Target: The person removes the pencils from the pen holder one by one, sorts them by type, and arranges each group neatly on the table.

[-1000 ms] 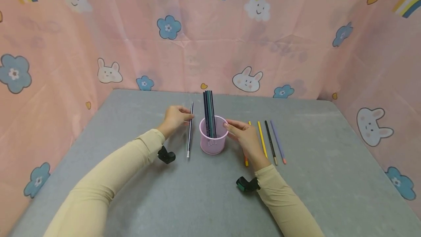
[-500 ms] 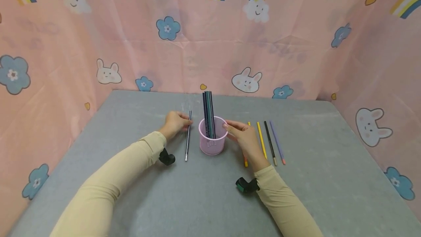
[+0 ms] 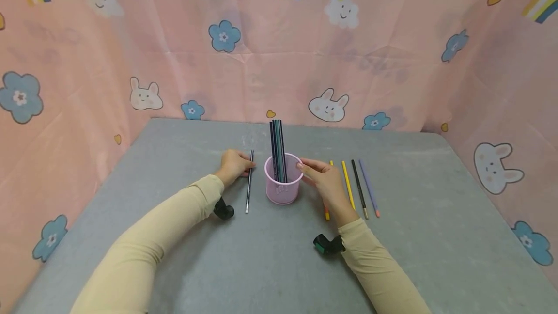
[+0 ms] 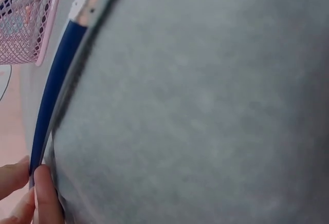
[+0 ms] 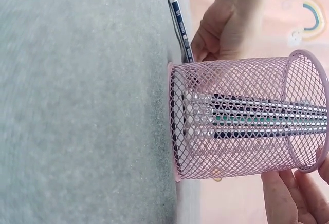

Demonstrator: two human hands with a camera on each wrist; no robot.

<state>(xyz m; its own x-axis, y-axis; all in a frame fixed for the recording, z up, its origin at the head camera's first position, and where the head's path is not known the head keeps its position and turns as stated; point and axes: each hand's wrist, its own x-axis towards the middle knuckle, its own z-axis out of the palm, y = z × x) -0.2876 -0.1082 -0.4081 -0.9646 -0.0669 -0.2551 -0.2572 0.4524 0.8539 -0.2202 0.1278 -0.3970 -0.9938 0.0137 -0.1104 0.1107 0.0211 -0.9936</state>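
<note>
My left hand (image 3: 236, 164) pinches a dark blue pencil (image 3: 249, 190) near its far end, left of the cup. In the left wrist view this pencil (image 4: 54, 90) lies along the grey table, its white eraser end towards the camera. A pink mesh pen cup (image 3: 282, 193) stands upright beside it. My right hand (image 3: 324, 180) holds the cup's rim on the right, thumb at the edge and fingers outside. Several dark pencils and a green one (image 5: 257, 119) stand in the cup, eraser ends down, as the right wrist view shows through the mesh.
Right of the cup lie a yellow pencil (image 3: 348, 185), a black pencil (image 3: 359, 188) and a purple pencil (image 3: 368, 188) in a row. Another pencil with an orange-yellow end (image 3: 327, 214) is partly hidden by the right hand. A pink printed cloth (image 3: 196, 76) hangs behind the grey table (image 3: 279, 265).
My left hand has drawn the blue pencil nearer to me and slightly left, lowering it to the table. The right hand and the cup have stayed in place.
</note>
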